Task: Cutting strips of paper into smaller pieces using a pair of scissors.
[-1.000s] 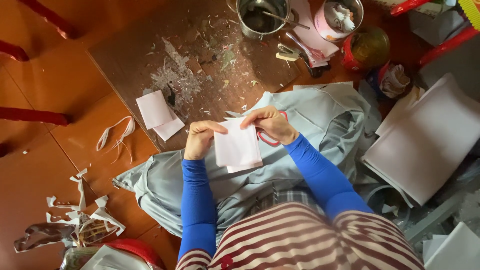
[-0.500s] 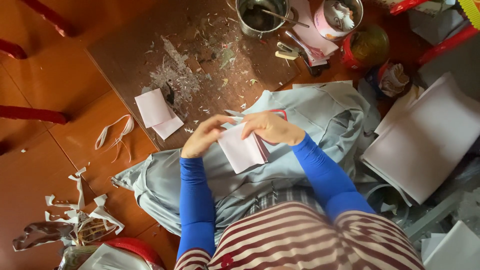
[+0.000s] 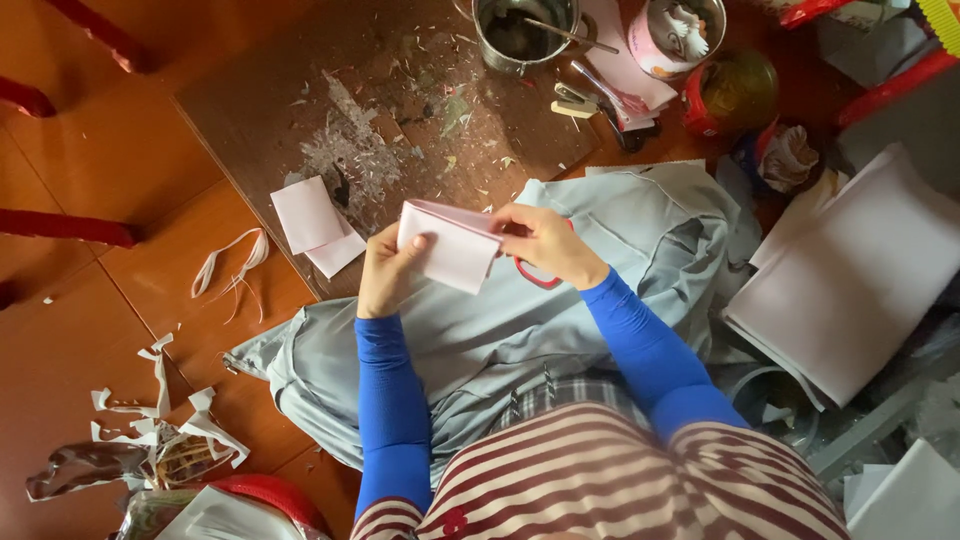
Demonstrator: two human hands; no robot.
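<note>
A folded piece of pale pink paper [image 3: 452,245] is held up between both hands over a grey cloth [image 3: 640,240] spread across my lap. My left hand [image 3: 390,270] grips its left edge, thumb on top. My right hand [image 3: 545,243] pinches its right end, and a red-handled pair of scissors [image 3: 535,277] peeks out beneath that hand. Both arms wear blue sleeves.
Two folded paper pieces [image 3: 315,222] lie on a scrap-littered brown board [image 3: 300,100]. Behind it stand a metal pot [image 3: 522,32], a white tub [image 3: 672,35], a stapler [image 3: 575,100] and a jar [image 3: 735,92]. A paper stack [image 3: 860,270] lies right; paper strips [image 3: 160,400] left.
The paper has been lifted and shifted left, its flat face now tilted and folded narrower. My left hand moved from its top edge to its left edge.
</note>
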